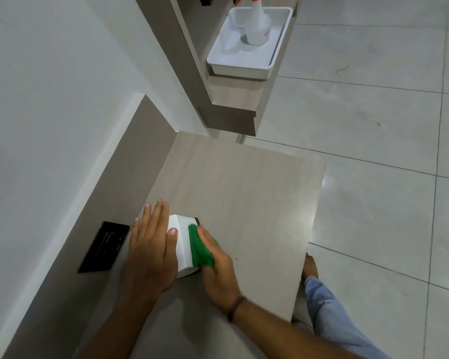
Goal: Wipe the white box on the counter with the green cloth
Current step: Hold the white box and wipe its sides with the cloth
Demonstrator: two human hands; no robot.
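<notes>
White box (183,244) on counter (244,182) btwn both hands. Left hand (151,244) flat over its left side, fingers spread, thumb on top. Right hand (215,263) clenched on green cloth (198,248), pressing it to box's right face.

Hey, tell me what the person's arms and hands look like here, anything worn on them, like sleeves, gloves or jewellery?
Both hands are bare, with no gloves or rings visible. The left hand and its forearm show no sleeve and no band. The right hand has a thin dark band around the wrist; its forearm is also sleeveless as far as the picture shows. Fingernails are short and unpainted.
</notes>
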